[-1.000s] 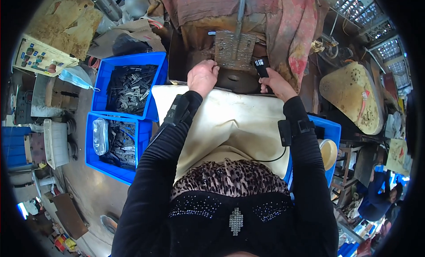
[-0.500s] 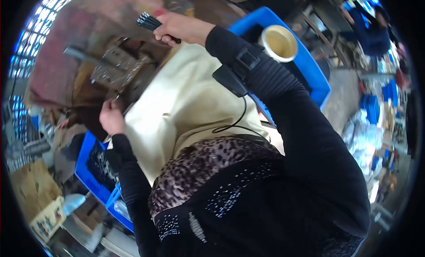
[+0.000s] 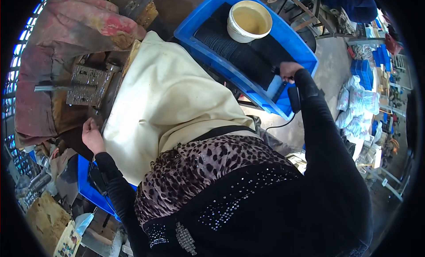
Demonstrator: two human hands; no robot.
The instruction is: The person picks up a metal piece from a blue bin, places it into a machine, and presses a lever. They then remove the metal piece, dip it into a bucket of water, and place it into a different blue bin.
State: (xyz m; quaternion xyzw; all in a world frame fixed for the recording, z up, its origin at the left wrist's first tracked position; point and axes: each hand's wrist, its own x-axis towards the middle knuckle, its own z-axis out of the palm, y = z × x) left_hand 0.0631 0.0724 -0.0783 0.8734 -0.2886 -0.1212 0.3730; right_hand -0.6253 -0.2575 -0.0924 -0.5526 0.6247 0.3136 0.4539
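My left hand is near the lower edge of a wet, shiny metal block, its fingers curled together. Whatever those fingers pinch, if anything, is too small to make out. A round metal bar runs across the block to the left. My right hand reaches into the right end of a blue bin, closed on dark strips that barely show against the black contents. Rows of thin black strips lie packed in this bin.
A cream bucket with pale contents stands on the far side of the bin. A cream apron covers my lap. Stained red cloth drapes around the block. Another blue bin sits low at left; white sacks lie at right.
My right hand has swung from above the metal block to the right, into the blue bin, with the bundle of black strips. My left hand stays by the block. The view has shifted.
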